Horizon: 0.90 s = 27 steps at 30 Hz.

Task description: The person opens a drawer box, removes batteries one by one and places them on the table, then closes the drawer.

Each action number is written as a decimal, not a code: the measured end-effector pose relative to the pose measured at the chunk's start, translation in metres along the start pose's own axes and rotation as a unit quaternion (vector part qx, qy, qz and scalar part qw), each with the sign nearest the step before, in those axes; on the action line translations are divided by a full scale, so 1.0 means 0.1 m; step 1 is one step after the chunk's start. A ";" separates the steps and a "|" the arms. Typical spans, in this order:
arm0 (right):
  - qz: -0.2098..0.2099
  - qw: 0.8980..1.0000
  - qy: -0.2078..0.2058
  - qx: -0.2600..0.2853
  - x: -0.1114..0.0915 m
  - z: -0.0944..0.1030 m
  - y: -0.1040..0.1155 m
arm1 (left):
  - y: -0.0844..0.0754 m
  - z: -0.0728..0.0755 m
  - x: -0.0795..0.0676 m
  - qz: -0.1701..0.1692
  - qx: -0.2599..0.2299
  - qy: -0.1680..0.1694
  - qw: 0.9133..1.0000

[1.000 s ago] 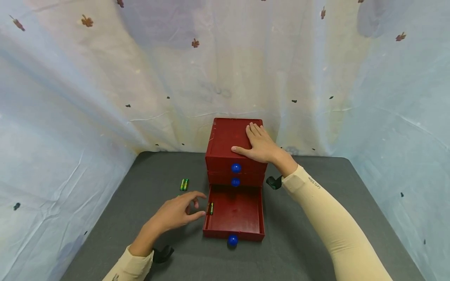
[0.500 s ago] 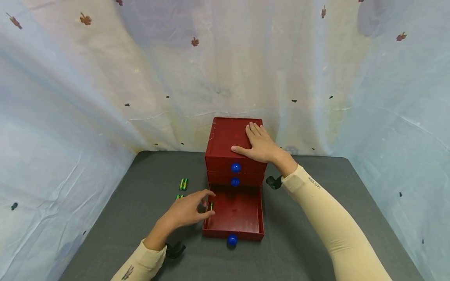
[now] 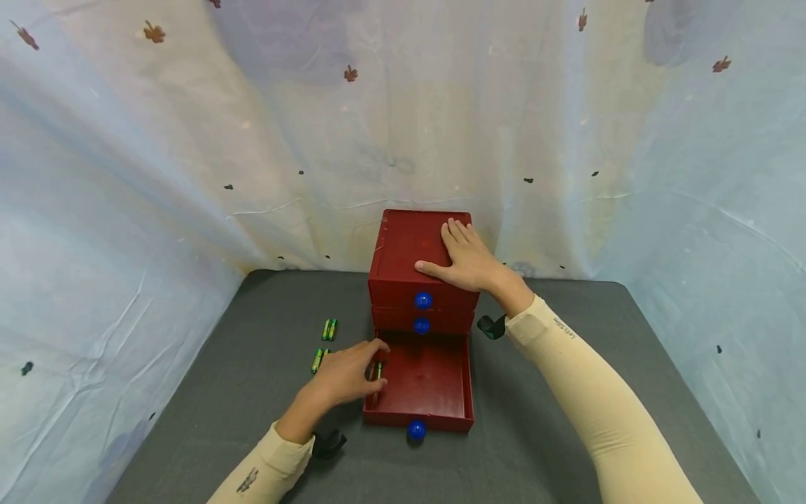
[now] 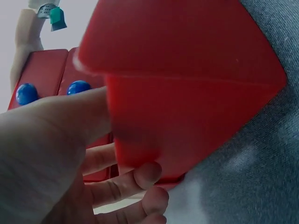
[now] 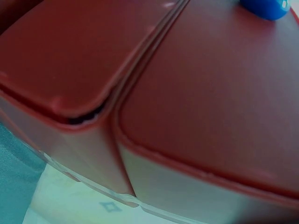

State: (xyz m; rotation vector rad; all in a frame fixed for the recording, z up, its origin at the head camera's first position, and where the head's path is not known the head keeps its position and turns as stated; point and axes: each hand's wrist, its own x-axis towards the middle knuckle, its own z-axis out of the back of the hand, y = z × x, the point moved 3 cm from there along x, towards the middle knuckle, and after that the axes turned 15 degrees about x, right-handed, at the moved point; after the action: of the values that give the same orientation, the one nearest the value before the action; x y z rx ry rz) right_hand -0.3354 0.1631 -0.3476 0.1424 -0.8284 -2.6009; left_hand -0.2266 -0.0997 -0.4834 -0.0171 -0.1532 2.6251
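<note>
A red drawer cabinet (image 3: 409, 245) with blue knobs stands on the table, its bottom drawer (image 3: 422, 378) pulled out. Inside that drawer, by the left wall, lies a small green-and-gold battery (image 3: 380, 368). My left hand (image 3: 345, 373) reaches over this wall, thumb and index finger spread apart around the battery. In the left wrist view, thumb and index tips are hidden behind the drawer wall (image 4: 154, 116); the other fingers (image 4: 148, 175) are outside it. My right hand (image 3: 469, 262) rests flat on the cabinet top, fingers straight; the right wrist view shows only the drawer fronts (image 5: 210, 93).
Left of the cabinet, on the grey table (image 3: 535, 434), lie a pair of batteries (image 3: 330, 330) and nearer batteries (image 3: 318, 360) partly covered by my left hand. A blue knob (image 3: 417, 430) sticks out from the drawer front. A pale curtain (image 3: 403, 126) hangs behind the table.
My left hand has moved right, over the drawer's left wall to the battery inside. More of the nearer batteries on the table shows. The right hand has stayed on the cabinet top.
</note>
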 end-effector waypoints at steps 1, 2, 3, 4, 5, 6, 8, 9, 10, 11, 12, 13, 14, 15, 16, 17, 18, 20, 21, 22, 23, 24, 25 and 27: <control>0.001 1.000 0.000 0.000 0.00 0.00 0.00 | -0.01 0.00 0.01 0.002 0.004 0.000 1.000; 0.001 1.000 0.000 0.001 0.00 0.00 0.00 | -0.02 -0.01 0.02 0.004 0.008 -0.001 1.000; 0.001 1.000 0.001 0.000 0.01 -0.01 0.00 | -0.02 -0.01 0.02 0.008 0.013 0.001 1.000; 0.000 1.000 0.001 -0.001 0.01 -0.01 0.00 | -0.03 -0.02 0.03 0.012 0.018 0.001 1.000; -0.001 1.000 0.001 -0.002 0.01 -0.01 0.00 | -0.03 -0.03 0.04 0.015 0.024 0.001 1.000; -0.002 1.000 0.001 -0.003 0.01 -0.01 -0.01 | -0.04 -0.03 0.05 0.018 0.030 0.001 0.999; -0.004 1.000 0.000 -0.002 0.01 0.00 -0.01 | -0.05 -0.04 0.07 0.023 0.040 0.001 0.999; -0.004 1.000 0.000 -0.002 0.01 0.00 -0.01 | -0.05 -0.05 0.08 0.025 0.044 0.002 0.999; -0.003 1.000 -0.001 -0.001 0.01 0.00 -0.01 | -0.06 -0.05 0.09 0.028 0.048 0.004 0.998; -0.003 1.000 0.000 0.000 0.01 0.00 -0.01 | -0.06 -0.05 0.10 0.031 0.051 0.008 0.998; -0.002 1.000 0.001 0.000 0.01 -0.01 -0.01 | -0.07 -0.05 0.11 0.035 0.055 0.012 0.998; -0.002 1.000 0.002 -0.001 0.01 -0.01 -0.01 | -0.07 -0.05 0.11 0.038 0.058 0.016 0.997; -0.002 1.000 0.003 -0.002 0.01 -0.01 -0.01 | -0.08 -0.05 0.12 0.040 0.061 0.021 0.997; -0.002 1.000 0.004 -0.002 0.01 -0.01 -0.01 | -0.09 -0.05 0.12 0.044 0.063 0.026 0.997; -0.002 1.000 0.004 -0.003 0.01 -0.01 -0.01 | -0.09 -0.05 0.13 0.046 0.067 0.030 0.996; -0.002 1.000 0.004 -0.004 0.02 -0.02 -0.02 | -0.09 -0.05 0.14 0.049 0.071 0.032 0.996; -0.003 1.000 0.004 -0.006 0.02 -0.02 -0.02 | -0.10 -0.05 0.14 0.051 0.076 0.034 0.995; -0.002 1.000 0.002 -0.007 0.02 -0.01 -0.02 | -0.11 -0.04 0.15 0.055 0.084 0.035 0.994; -0.002 1.000 0.002 -0.006 0.02 -0.01 -0.02 | -0.11 -0.03 0.16 0.057 0.088 0.034 0.994; -0.001 1.000 0.001 -0.007 0.02 -0.01 -0.02 | -0.12 -0.03 0.17 0.060 0.090 0.033 0.994; -0.001 1.000 0.000 -0.006 0.02 -0.01 -0.02 | -0.13 -0.02 0.17 0.062 0.093 0.033 0.993; 0.000 1.000 0.000 -0.006 0.01 -0.01 -0.01 | -0.14 -0.01 0.18 0.063 0.096 0.031 0.993; 0.000 1.000 0.000 -0.005 0.01 -0.01 -0.01 | -0.15 -0.01 0.18 0.065 0.099 0.030 0.992; 0.000 1.000 0.000 -0.007 0.01 -0.01 -0.01 | -0.17 0.00 0.19 0.069 0.108 0.029 0.991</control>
State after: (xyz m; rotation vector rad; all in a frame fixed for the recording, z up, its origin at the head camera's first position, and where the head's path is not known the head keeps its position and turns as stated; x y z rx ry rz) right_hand -0.3366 0.1623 -0.3491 0.1400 -0.8103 -2.6061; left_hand -0.2347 -0.0756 -0.4817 -0.0304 0.1587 2.7607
